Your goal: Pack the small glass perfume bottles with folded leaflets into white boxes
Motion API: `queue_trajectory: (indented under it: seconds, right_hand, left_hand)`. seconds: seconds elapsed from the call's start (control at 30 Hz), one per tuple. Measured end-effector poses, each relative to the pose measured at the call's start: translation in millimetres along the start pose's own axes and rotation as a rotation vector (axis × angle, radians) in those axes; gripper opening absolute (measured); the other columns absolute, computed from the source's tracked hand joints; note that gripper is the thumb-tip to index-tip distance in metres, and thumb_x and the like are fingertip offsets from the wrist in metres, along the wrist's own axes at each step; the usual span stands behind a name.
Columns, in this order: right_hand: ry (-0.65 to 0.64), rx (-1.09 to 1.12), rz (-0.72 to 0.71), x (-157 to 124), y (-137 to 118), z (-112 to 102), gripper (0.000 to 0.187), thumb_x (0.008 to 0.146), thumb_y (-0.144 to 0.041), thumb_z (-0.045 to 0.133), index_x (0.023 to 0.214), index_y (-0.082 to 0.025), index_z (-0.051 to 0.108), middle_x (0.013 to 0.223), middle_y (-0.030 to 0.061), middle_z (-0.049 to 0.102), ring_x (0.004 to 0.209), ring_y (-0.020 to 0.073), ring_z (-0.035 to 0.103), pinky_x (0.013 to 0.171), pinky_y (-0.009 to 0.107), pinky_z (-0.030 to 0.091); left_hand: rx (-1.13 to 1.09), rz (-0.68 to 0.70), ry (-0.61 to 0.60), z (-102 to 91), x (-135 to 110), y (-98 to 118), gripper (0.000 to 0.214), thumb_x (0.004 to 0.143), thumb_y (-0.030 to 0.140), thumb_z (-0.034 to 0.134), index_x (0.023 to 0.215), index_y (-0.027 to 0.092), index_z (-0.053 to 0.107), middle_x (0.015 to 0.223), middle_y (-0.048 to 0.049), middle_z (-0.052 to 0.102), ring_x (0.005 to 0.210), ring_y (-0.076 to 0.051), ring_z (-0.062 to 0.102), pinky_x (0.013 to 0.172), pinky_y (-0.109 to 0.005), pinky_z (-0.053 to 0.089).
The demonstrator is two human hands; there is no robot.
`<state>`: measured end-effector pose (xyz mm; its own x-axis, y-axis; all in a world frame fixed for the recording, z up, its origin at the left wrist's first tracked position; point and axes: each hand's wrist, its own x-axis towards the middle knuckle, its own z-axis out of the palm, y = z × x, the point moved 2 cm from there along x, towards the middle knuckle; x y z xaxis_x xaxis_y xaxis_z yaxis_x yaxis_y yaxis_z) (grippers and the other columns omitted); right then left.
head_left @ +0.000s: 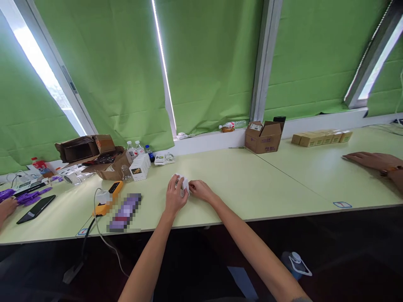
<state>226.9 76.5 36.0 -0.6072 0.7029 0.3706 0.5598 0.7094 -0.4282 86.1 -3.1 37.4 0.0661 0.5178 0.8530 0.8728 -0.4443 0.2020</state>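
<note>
Left hand [176, 198] grips a white box [185, 183] over the table [239, 176]; right hand [202, 191], fingers curled, lies at its right side, whether pinching it cannot be told.

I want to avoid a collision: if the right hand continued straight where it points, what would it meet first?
The right hand would probably first meet the white box in the left hand; whether they touch now is unclear.

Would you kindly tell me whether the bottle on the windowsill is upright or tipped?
Tipped: the bottle lies on its side, its long body stretched sideways rather than standing up.
</note>
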Motion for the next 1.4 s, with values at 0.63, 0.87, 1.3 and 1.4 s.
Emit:
queue_trajectory:
  seconds: [0.63, 0.87, 1.3, 1.4]
  right_hand:
    - [-0.069, -0.044, 0.043, 1.0, 0.8, 2.5, 0.03, 0.093, -0.02, 0.042, 0.107, -0.018, 0.069, 0.107, 0.006, 0.071, 0.101, 0.0189, 0.063, 0.083, 0.024, 0.041]
    - [-0.081, -0.092, -0.069, -2.7, -4.5, 7.0, 0.03, 0.095, -0.019, 0.041, 0.105, -0.018, 0.068, 0.107, 0.0072, 0.07, 0.101, 0.019, 0.062, 0.086, 0.026, 0.042]
    - [-0.114, -0.274, -0.343, 50.9, -6.8, 43.8, 0.024, 0.093, -0.016, 0.042, 0.108, -0.014, 0.061, 0.113, 0.0137, 0.062, 0.112, 0.0247, 0.055, 0.098, 0.038, 0.04]
    - [-0.086, -0.33, -0.362, 90.6, -1.2, 59.3, 0.026, 0.093, -0.017, 0.041, 0.111, -0.012, 0.058, 0.122, 0.0162, 0.057, 0.12, 0.0265, 0.049, 0.103, 0.04, 0.037]
  left_hand:
    - [0.611, -0.132, -0.324, -0.2, 20.1, -68.7, 0.08, 0.074, 0.033, 0.064, 0.142, 0.009, 0.032, 0.152, -0.0182, 0.03, 0.144, -0.034, 0.017, 0.117, -0.056, 0.011]
    - [0.677, -0.194, -0.337, 2.6, 38.0, -127.4, 0.08, 0.073, 0.028, 0.059, 0.143, 0.003, 0.029, 0.152, -0.0217, 0.027, 0.144, -0.036, 0.016, 0.117, -0.056, 0.009]
    - [0.649, -0.319, -0.192, 36.5, 62.6, -208.6, 0.077, 0.073, 0.017, 0.054, 0.144, 0.003, 0.028, 0.154, -0.0219, 0.023, 0.146, -0.036, 0.006, 0.116, -0.055, 0.014]
    - [0.639, -0.349, -0.153, 46.0, 68.1, -221.3, 0.077, 0.072, 0.015, 0.054, 0.144, 0.003, 0.028, 0.154, -0.0217, 0.023, 0.146, -0.035, 0.003, 0.117, -0.054, 0.016]
